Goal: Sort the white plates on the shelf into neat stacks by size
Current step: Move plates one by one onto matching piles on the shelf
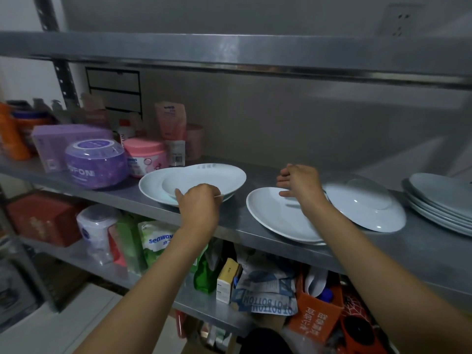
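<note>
Two hands are at work over the metal shelf. At the left hand, the near rim of the small plate is gripped with curled fingers, the thumb side hidden behind the knuckles; that plate is lying tilted inside the larger plate beneath it, overhanging to the right. The right hand is held loosely above the far edge of the middle plate, fingers relaxed and slightly bent, nothing grasped; whether the fingertips touch the plate cannot be told.

The step in hand is judged to be the lifting of the small plate off the larger one. It would be done well if the rim were raised cleanly before being drawn sideways, so that no scraping occurs and the lower plate is not dragged toward the shelf edge, which it already nears. The free hand could be used to steady the receiving stack.

Just right of the middle plate, an upturned plate is leaned against it, and a stack of plates is set at the far right. Jars and bottles, among them a purple jar, are crowded at the left.
</note>
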The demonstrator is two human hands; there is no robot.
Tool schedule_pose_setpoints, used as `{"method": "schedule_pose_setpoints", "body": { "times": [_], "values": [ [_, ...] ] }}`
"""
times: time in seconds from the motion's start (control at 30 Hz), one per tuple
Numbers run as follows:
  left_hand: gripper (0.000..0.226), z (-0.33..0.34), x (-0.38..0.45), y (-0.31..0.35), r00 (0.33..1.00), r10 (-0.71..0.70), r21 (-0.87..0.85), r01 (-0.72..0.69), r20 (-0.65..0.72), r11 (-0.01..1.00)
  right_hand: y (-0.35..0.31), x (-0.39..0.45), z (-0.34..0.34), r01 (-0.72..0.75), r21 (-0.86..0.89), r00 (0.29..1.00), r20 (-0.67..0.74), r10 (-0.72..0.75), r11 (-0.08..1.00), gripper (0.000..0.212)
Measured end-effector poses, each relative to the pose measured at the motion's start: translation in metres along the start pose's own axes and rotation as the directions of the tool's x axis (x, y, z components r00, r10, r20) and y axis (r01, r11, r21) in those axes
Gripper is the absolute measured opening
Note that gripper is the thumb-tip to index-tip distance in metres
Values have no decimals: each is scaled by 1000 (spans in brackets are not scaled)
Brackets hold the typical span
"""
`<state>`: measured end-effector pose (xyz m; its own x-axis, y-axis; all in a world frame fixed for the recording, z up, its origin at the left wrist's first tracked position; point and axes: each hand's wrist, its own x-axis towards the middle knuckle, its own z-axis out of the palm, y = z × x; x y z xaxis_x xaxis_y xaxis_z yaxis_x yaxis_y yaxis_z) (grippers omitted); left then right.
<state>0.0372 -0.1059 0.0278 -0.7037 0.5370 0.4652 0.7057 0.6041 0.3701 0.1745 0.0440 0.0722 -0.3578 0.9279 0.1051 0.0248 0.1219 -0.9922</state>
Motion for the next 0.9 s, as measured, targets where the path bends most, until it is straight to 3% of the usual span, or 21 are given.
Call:
{"method": "schedule_pose_setpoints", "body": {
  "times": [0.13, 0.27, 0.47, 0.57, 0.63, 0.77, 0.9],
  "values": [
    [22, 1, -2, 2, 995, 87, -58, -84, 45, 995, -2, -4, -12, 10, 31, 1000, -11, -10, 999, 21],
    [23, -11, -7, 27, 976, 216, -131, -217, -19, 967, -1, -7, -32, 52, 6, 997, -60, -51, 999, 18],
    [21, -12, -22, 88, 892, 443, -338, -446, -91, 828, 15, -6, -78, 170, -202, 966, -161, -204, 965, 24],
    [29, -5, -33, 115, 860, 502, -408, -491, -88, 770, 22, -4, -112, 176, -513, 942, -160, -295, 840, 19],
    [30, 2, -37, 130, 840, 536, -421, -516, -80, 746, 25, -5, -133, 133, -676, 939, -148, -310, 724, 31],
    [25, 15, -40, 152, 796, 600, -413, -574, -78, 707, 39, -4, -165, 101, -751, 962, -94, -257, 653, 48],
    [34, 27, -42, 165, 743, 668, -372, -635, -53, 677, 53, -5, -181, 105, -802, 989, 24, -145, 588, 64]
  ]
}}
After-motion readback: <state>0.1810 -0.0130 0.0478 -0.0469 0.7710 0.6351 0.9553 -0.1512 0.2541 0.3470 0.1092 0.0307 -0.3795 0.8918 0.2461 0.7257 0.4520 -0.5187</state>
